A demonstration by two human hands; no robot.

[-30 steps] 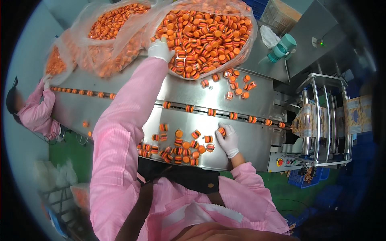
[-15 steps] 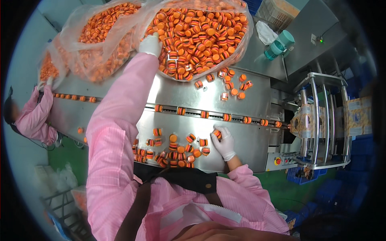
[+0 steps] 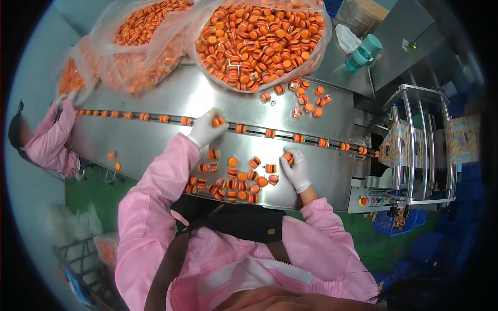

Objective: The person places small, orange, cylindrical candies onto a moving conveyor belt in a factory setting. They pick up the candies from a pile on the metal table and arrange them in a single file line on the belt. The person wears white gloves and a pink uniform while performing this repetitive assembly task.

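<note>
My gloved left hand [image 3: 206, 129] is closed over the conveyor channel [image 3: 254, 130], with a small burger-shaped candy [image 3: 218, 122] at its fingertips. The candy has orange ends with dark and red layers. Lower and to the right, my gloved right hand [image 3: 298, 172] pinches another burger-shaped candy [image 3: 288, 158] above the steel table [image 3: 321, 179]. A spaced row of the same candies runs along the channel. Between my hands and the table's near edge lies a loose pile of candies [image 3: 242, 185].
A big clear bag of candies [image 3: 262, 44] stands at the back, with more bags to its left. Loose candies [image 3: 309, 108] lie in front of it. At right is a wrapping machine [image 3: 415, 150] with printed film; a teal bottle [image 3: 363, 53] stands behind. A co-worker [image 3: 49, 137] works at far left.
My left hand has come back from the large bag to the channel, now with a candy in its fingers. The right hand keeps its candy. The whole view has shifted slightly.
</note>
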